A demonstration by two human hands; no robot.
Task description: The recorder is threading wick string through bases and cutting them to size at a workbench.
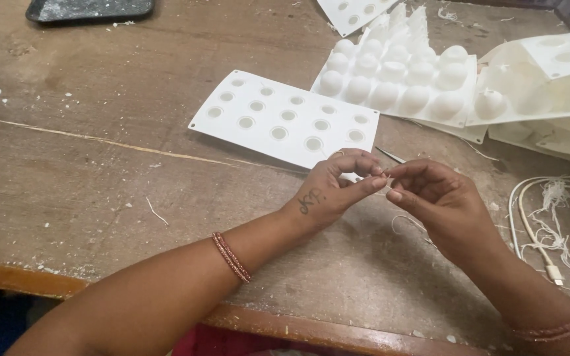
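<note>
On the bench [100, 165]: two hands, one flat white mould [285, 118] with fifteen round holes, one domed mould [397, 79] behind | left hand [328, 194] and right hand [440, 198] meet, fingers [371, 173] pinched together on one thin white thread [407, 221] | thread trails below right hand

Left hand [330, 192]: centre of frame, forearm entering from lower left, wrist bangled, thumb and forefinger pinched. Right hand [438, 198]: just right of centre, forearm entering from lower right, fingers curled, fingertips meeting the left hand's.
</note>
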